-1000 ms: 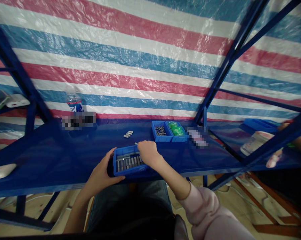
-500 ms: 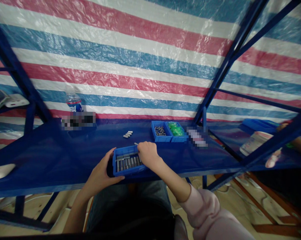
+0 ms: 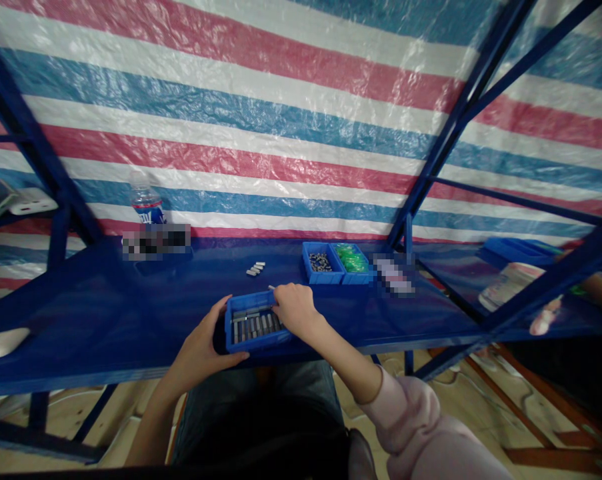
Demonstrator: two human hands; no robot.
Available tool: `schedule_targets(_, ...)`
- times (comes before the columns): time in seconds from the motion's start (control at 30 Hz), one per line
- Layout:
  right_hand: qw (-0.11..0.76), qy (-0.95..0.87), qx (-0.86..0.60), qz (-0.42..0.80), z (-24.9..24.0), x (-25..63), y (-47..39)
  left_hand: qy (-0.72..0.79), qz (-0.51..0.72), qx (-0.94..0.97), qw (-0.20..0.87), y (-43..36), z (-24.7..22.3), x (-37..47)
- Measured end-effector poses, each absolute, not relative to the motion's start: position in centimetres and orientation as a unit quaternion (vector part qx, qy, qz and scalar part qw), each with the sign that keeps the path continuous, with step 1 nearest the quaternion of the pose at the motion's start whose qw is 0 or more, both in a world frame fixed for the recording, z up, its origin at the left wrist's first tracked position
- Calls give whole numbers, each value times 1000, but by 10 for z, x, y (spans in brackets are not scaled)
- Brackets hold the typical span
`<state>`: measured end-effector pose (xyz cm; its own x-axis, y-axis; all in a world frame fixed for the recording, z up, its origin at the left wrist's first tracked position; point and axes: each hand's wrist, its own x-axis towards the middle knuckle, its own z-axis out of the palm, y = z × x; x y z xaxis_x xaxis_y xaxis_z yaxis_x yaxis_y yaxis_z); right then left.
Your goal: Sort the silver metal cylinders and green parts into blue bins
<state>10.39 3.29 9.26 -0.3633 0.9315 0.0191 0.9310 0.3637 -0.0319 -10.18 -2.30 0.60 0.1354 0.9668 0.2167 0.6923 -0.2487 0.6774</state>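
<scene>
The right hand (image 3: 295,309) stays curled over the blue rectangular plastic box's (image 3: 259,344) right end, its hold unclear. The left hand (image 3: 207,345) grips the left end; the grey metal bars (image 3: 257,326) look unchanged.

The person's right arm (image 3: 349,365) wears a pale dusty-pink sleeve (image 3: 405,423) of soft, matt cloth, gathered into thick rounded folds around the elbow and loose and wide above it, while the right hand (image 3: 294,311) is bare, as are the left hand (image 3: 201,357) and the visible length of the left forearm (image 3: 153,420). Faded blue-grey jeans (image 3: 313,387) cover the thighs. Over the lap lies a black garment (image 3: 265,437), so dark that its cut and seams cannot be told.
</scene>
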Motion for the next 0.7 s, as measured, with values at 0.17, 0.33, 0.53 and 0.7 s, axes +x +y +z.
schedule_targets(0.17,15,-825,-565,5,93,102,34,569,323,727,209,-23,5,-102)
schedule_targets(0.33,24,-824,-565,-3,89,101,34,567,323,728,212,-22,5,-101)
schedule_targets(0.53,32,-823,-567,-12,89,100,31,572,322,723,216,-23,6,-101)
schedule_targets(0.7,42,-829,-558,-8,95,103,27,572,323,723,214,-23,4,-102)
